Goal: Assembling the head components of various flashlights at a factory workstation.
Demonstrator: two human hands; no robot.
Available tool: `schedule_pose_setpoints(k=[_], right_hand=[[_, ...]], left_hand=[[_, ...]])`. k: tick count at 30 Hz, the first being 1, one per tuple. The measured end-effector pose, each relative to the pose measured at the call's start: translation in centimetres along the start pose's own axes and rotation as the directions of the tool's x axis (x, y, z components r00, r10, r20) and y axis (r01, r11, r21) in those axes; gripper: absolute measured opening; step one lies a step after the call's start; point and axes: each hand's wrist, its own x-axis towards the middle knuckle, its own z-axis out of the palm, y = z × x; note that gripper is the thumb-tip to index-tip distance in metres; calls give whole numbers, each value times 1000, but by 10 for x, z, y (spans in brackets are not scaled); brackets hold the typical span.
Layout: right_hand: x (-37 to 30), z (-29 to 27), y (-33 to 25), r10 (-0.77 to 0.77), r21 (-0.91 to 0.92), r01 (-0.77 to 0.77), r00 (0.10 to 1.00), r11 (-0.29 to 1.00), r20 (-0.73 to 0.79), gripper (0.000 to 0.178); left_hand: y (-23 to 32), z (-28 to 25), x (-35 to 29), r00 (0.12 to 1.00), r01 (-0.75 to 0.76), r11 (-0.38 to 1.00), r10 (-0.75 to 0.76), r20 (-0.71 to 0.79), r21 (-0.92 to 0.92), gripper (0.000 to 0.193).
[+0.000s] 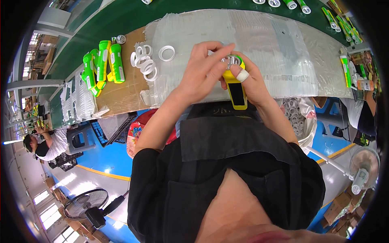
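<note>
A yellow and green flashlight (237, 96) with a dark panel on its body is held in front of my chest, its clear reflector end pointing away from me. My right hand (254, 83) is closed around its right side, the thumb, wrapped in a white band (242, 75), lying near the head. From the left, my left hand (202, 73) closes on the lamp head, its fingers across the reflector's edge. What may be under those fingertips is hidden. On the bench to the left lie several loose white rings (144, 61) and one separate white ring (167, 53).
Several green and yellow flashlights (103, 60) are piled at the left on brown cardboard (121, 93). More flashlights (291, 5) line the far edge. A bag of rings (292, 117) hangs below the bench at right. Fans (86, 203) stand behind; another person (48, 146) sits at left.
</note>
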Motion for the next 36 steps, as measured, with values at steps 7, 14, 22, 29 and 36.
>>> schedule_pose_setpoints(k=[7,14,22,29,36], right_hand=[[4,12,6,39,-80,-27,986,996,160,38],[13,29,16,52,-99,-33,980,995,194,43],[74,42,15,-331,-166,375,912,912,241,34],[87,39,31,-293,-123,333,919,935,263,27],[88,35,29,-258,-120,295,932,948,254,29]], left_hand=[[-3,-7,-17,993,-104,994,105,-46,18,37],[-8,-9,-28,958,-170,985,172,-227,31,30],[-71,-62,-14,966,113,755,69,-249,646,45],[-103,-89,-22,986,49,753,-140,86,656,51],[-24,-89,11,886,144,788,-372,-276,-598,21]])
